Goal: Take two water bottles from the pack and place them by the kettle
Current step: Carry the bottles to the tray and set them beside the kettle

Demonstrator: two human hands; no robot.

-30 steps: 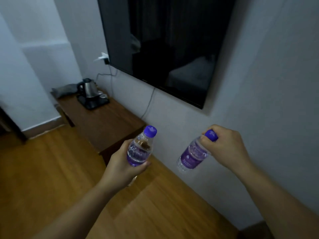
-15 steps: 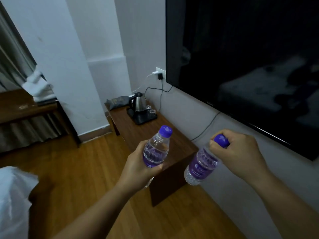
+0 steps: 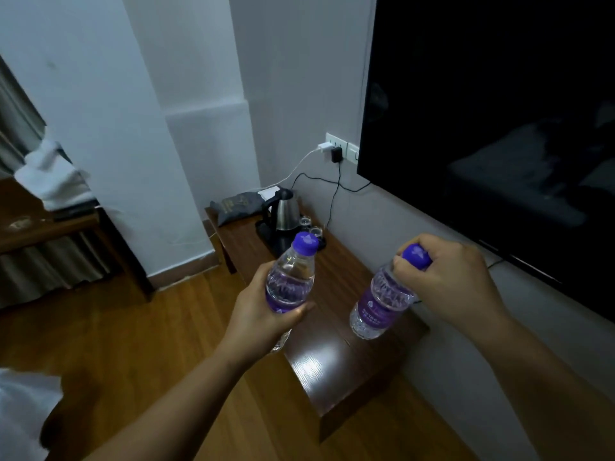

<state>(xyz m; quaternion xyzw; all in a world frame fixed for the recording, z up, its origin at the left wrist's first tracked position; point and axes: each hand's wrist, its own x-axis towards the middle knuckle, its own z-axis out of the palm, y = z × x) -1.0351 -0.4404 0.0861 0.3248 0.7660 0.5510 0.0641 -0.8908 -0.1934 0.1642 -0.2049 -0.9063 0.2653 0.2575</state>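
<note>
Water bottles, two of them, clear ribbed plastic with purple labels and purple caps, both carried in the air above the near end of a long dark wooden side table (image 3: 336, 361).

Left hand (image 3: 263, 314): fingers wrapped around the middle of the left bottle (image 3: 291, 284), thumb pressed across the label on the near side. Bottle close to upright, cap leaning slightly away from the person. Its base pokes out below the palm. Grip fully closed around the body.

Right hand (image 3: 446, 284): knuckles up, fingers curled over the neck and cap of the right bottle (image 3: 379, 304), only part of the cap showing between thumb and forefinger. This bottle hangs tilted, base swung down and towards the left hand, label facing the camera. Grip closed on the top; nothing touches the body below.

The two bottles are near each other but apart, with a gap of table surface visible between them.

Beyond the left hand, at the far end of the same table: a steel electric kettle (image 3: 283, 209) with black handle and lid, standing on a black tray (image 3: 271, 232). Small clear glasses (image 3: 309, 226) sit on the tray just right of the kettle, directly behind the left bottle's cap. A dark grey pouch (image 3: 234, 206) lies left of the kettle.

Above the right hand: a large black wall-mounted screen (image 3: 492, 111). White wall sockets (image 3: 341, 146) with plugs and trailing cables lie between screen and kettle. Wood floor under both forearms.
</note>
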